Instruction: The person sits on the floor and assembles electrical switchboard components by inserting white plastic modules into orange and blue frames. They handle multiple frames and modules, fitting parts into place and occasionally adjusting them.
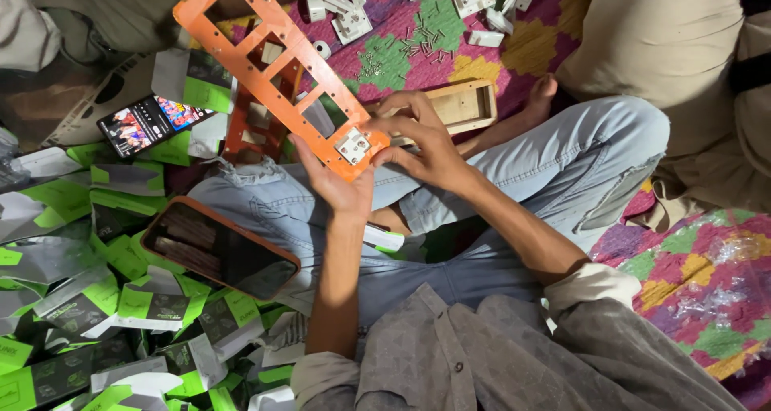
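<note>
left hand [337, 182] cupped under orange slotted plate [277, 70], right hand [422, 142] pinching white socket [352, 146] at its lower end, cartons [120, 299] crowding the left, plate's top corner cut off

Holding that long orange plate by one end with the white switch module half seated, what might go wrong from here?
The orange plate is held only at its near end by the left hand, so it may tilt while the right hand presses the white module, which could seat crooked. The phone balanced on the knee might slide off.
</note>
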### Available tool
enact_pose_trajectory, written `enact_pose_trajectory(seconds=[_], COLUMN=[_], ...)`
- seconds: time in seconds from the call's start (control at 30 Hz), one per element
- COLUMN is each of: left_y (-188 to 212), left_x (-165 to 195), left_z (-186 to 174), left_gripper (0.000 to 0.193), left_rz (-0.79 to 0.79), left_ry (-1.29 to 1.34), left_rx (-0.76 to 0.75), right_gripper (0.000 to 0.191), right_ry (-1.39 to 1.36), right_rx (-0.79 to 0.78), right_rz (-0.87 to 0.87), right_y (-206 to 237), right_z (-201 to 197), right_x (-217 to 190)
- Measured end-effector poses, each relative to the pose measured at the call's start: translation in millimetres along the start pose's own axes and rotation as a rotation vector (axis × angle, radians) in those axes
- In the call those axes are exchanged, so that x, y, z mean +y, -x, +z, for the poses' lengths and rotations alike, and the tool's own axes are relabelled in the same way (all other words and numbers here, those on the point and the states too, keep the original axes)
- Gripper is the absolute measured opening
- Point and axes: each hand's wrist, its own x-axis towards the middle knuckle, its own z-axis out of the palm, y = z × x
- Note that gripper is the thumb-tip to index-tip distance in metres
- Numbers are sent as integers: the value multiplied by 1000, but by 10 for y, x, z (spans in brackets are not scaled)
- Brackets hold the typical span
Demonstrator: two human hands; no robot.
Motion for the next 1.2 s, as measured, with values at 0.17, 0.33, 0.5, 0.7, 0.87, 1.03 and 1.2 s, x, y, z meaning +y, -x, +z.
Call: enact_pose_trajectory(seconds=[0.17, 0.33, 0.5, 0.7, 0.87, 1.03, 1.2], left_y=[-4, 35, 82, 55, 90, 57, 61], left_x=[-17, -158, -248, -174, -13, 90, 154], left_z=[-45, -146, -179, 132, 395, 379, 316], left_gripper=[82, 76, 69, 57, 82, 68, 49], left_rz=[15, 211, 272, 437, 306, 152, 248], left_ry=[-38, -726, -1073, -1056, -806, -728, -657], left_rx=[180, 152, 58, -14, -57, -36, 9], right_gripper=[46, 69, 64, 55, 46, 38, 29], right_ry=[116, -4, -239, -581, -452, -381, -169], right_rx=[71, -67, -200, -127, -113, -74, -22], right_rz=[-80, -86, 59, 422, 315, 300, 271], right_y=[-31, -29, 20, 5, -36, -26, -223], right_z=[7, -19, 6, -217, -287, -237, -375], right_x=[6, -35, -73, -28, 2, 22, 176])
